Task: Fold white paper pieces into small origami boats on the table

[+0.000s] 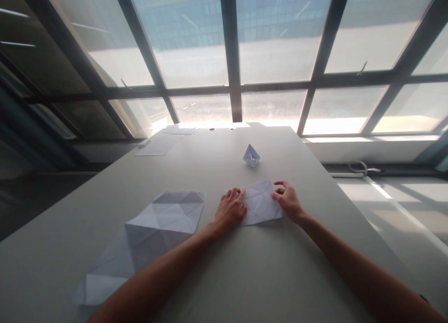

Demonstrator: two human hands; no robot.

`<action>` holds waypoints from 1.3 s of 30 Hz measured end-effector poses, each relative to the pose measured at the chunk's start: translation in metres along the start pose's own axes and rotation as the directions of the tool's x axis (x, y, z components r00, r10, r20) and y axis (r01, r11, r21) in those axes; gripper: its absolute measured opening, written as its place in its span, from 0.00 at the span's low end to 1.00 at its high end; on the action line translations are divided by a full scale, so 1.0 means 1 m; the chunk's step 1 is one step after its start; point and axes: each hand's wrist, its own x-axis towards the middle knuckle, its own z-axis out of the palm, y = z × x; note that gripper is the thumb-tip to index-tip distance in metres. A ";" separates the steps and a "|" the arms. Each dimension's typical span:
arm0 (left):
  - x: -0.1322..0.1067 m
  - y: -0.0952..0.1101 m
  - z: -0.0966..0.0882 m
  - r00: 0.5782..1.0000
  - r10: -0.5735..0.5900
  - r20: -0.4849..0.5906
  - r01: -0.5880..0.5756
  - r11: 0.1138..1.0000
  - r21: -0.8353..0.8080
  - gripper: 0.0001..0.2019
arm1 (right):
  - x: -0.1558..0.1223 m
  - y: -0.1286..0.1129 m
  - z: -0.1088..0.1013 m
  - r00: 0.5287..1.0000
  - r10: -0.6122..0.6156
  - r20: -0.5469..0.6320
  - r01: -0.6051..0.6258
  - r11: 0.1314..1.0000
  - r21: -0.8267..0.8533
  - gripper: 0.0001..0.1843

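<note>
A creased sheet of white paper [261, 205] lies on the table between my two hands. My left hand [231, 207] rests flat on its left part, fingers stretched forward. At the paper's right edge, my right hand [286, 199] has its thumb and fingertips pinched on the border, with the index finger raised. Beyond them stands a small folded paper boat [251, 156]. To the left of my left forearm lies a larger white sheet [164, 213] with many fold lines, partly covered by that arm.
The white table [315, 267] narrows toward tall windows [196, 47] with dark frames. Flat paper sheets [157, 145] lie at its far left. Two small dark holes show near the far edge. A coiled pale cable [362, 166] is by the wall at right.
</note>
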 end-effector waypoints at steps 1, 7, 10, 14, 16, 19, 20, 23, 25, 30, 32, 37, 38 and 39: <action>0.000 0.000 0.002 0.999 0.041 0.025 -0.041 0.999 -0.014 0.23 | -0.003 0.000 0.001 0.998 -0.060 -0.034 0.057 0.994 -0.094 0.27; 0.000 -0.001 0.006 0.968 0.201 0.148 -0.195 0.979 -0.056 0.25 | -0.035 -0.020 0.009 0.890 -0.431 0.146 0.405 0.605 -0.685 0.23; 0.000 0.001 0.005 0.967 0.207 0.152 -0.200 0.978 -0.061 0.25 | -0.044 -0.030 0.011 0.851 -0.468 0.239 0.471 0.478 -0.741 0.27; 0.001 0.002 0.005 0.962 0.219 0.163 -0.212 0.975 -0.061 0.25 | -0.041 -0.028 0.013 0.824 -0.455 0.339 0.537 0.434 -0.723 0.28; 0.002 0.002 0.006 0.962 0.221 0.157 -0.215 0.975 -0.060 0.27 | -0.037 -0.023 0.013 0.806 -0.422 0.416 0.583 0.440 -0.683 0.28; 0.002 0.001 0.008 0.963 0.223 0.149 -0.217 0.975 -0.057 0.29 | -0.034 -0.016 0.015 0.766 -0.335 0.549 0.640 0.485 -0.596 0.31; 0.002 0.001 0.009 0.964 0.220 0.149 -0.215 0.975 -0.054 0.29 | -0.033 -0.015 0.016 0.760 -0.306 0.574 0.641 0.501 -0.582 0.32; 0.001 0.000 0.009 0.966 0.208 0.151 -0.204 0.978 -0.042 0.29 | -0.032 -0.011 0.019 0.790 -0.248 0.561 0.597 0.521 -0.610 0.33; 0.001 -0.001 0.008 0.966 0.207 0.155 -0.203 0.978 -0.038 0.29 | -0.031 -0.010 0.020 0.832 -0.226 0.507 0.542 0.525 -0.656 0.33; 0.001 -0.003 0.006 0.961 0.216 0.174 -0.214 0.976 -0.030 0.30 | -0.025 -0.006 0.017 0.920 -0.180 0.350 0.389 0.546 -0.742 0.31; 0.001 -0.003 0.006 0.959 0.220 0.176 -0.218 0.975 -0.030 0.30 | -0.022 -0.003 0.016 0.944 -0.173 0.280 0.329 0.552 -0.766 0.30; 0.002 -0.003 0.006 0.953 0.224 0.202 -0.227 0.974 -0.011 0.27 | -0.017 0.004 0.014 0.965 -0.223 0.140 0.247 0.582 -0.775 0.32; 0.002 -0.003 0.005 0.952 0.222 0.213 -0.226 0.974 -0.005 0.26 | -0.017 0.006 0.014 0.963 -0.239 0.127 0.249 0.595 -0.764 0.32; 0.002 -0.003 0.005 0.950 0.217 0.223 -0.223 0.975 0.002 0.26 | -0.016 0.007 0.013 0.958 -0.260 0.118 0.258 0.609 -0.750 0.32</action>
